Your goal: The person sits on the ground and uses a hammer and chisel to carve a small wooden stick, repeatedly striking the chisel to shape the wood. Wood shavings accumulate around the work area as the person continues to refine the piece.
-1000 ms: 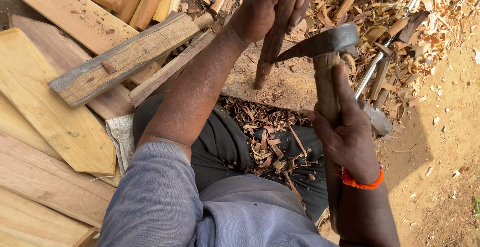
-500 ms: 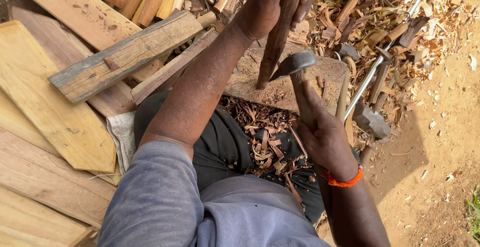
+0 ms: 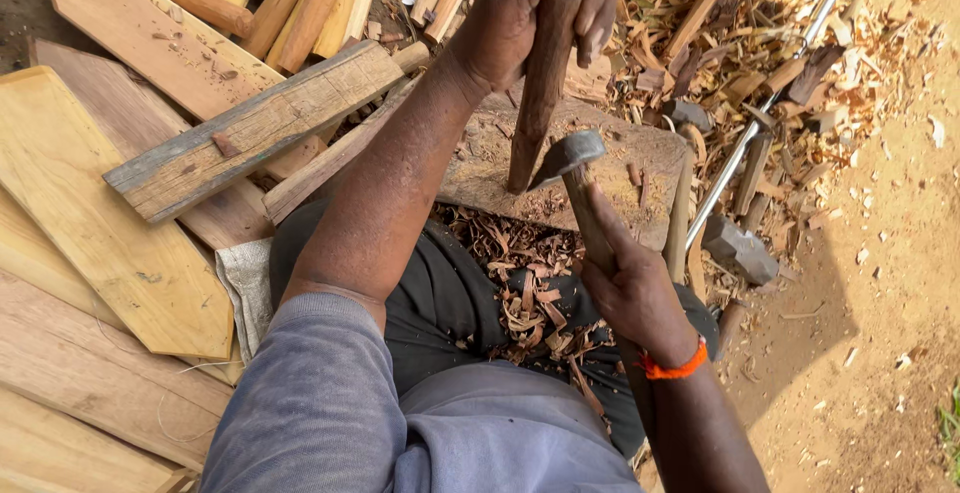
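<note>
Two hands engaged. Stick point(image 3: 540, 83) held upright on block point(image 3: 610, 168) by left hand point(image 3: 520, 18), fingers wrapped tight near top. Adze point(image 3: 572, 153) gripped by right hand point(image 3: 635, 293), closed round handle, blade set against stick's lower end. Shaving step judged in hand; shavings point(image 3: 520, 283) piled on lap. Next cut calls for steady stick, blade kept clear of fingers.

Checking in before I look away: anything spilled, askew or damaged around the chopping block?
Wood shavings are heaped in the person's lap and strewn over the ground to the right. The grey weathered beam lies crooked across the pale boards. The left hand holds the stick upright on the block; the right hand grips the axe.
</note>
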